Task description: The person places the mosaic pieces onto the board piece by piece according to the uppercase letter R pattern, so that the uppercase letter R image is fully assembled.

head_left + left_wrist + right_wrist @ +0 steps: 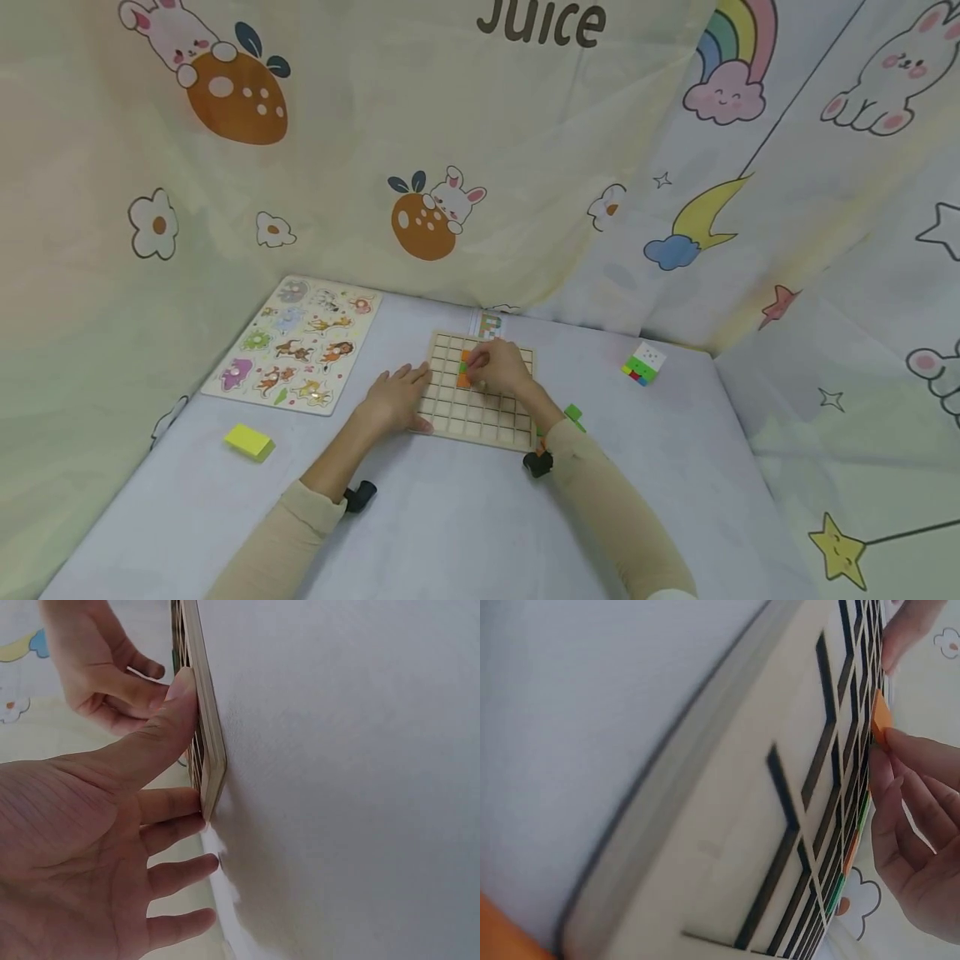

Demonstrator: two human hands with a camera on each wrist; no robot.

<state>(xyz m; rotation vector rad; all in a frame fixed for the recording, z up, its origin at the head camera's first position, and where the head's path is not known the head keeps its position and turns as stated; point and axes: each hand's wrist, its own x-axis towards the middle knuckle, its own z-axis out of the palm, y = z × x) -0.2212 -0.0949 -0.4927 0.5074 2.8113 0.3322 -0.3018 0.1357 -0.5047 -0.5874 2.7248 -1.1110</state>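
A wooden grid board (480,417) lies on the table with orange tiles (464,381) and a green tile in some of its squares. My right hand (498,367) is over its upper middle; in the right wrist view the thumb and a finger pinch an orange tile (882,714) close over the grid. At the board's left side rests my left hand (397,398), fingers extended. The left wrist view has the left thumb (161,739) lying along the board's edge and the other fingers spread by its corner.
Green pieces (573,413) lie beside the right forearm, partly covered. Behind the board is a small pattern card (491,324). An animal peg puzzle (300,350) and a yellow block (249,442) are at left, a puzzle cube (643,363) at right. Printed curtains border the table.
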